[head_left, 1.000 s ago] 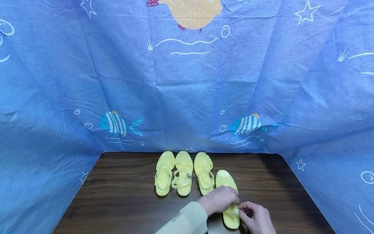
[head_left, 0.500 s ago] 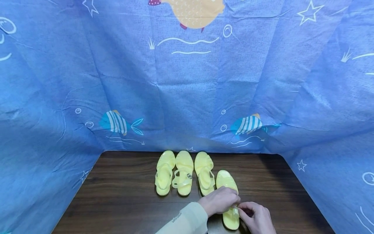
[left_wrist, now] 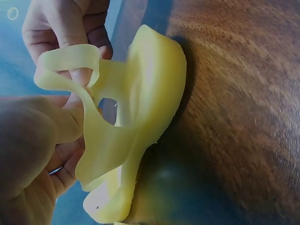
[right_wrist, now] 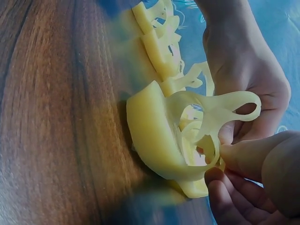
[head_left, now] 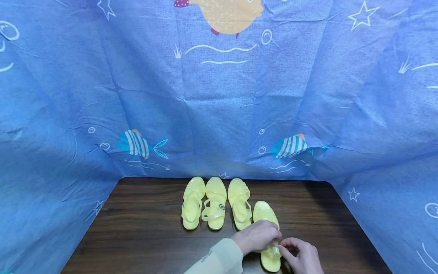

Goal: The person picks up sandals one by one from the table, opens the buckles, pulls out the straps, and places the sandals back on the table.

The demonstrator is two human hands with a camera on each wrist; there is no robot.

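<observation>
A pale yellow jelly sandal (head_left: 270, 262) stands sole-down on the dark wooden table, toe pointing away, at the right end of a group of sandals. My left hand (head_left: 259, 235) reaches over its middle and grips the straps, hiding that part in the head view. From the right side, my right hand (head_left: 302, 255) pinches the ankle strap between thumb and fingertips. In the left wrist view the ankle strap (left_wrist: 70, 58) stands up in a loop above the heel. Both hands' fingertips meet close together at the strap, as the right wrist view shows.
Several matching sandals stand in a row to the left: one at the far left (head_left: 191, 217), one with a dark mark (head_left: 215, 186), and one beside the left hand (head_left: 237, 186). A blue fish-print cloth (head_left: 219, 114) hangs behind and beside the table (head_left: 137, 228).
The ankle strap, earlier lying across the heel, now stands up as a loop by my right fingertips. The sandal has shifted slightly toward me; the hands have barely moved.
</observation>
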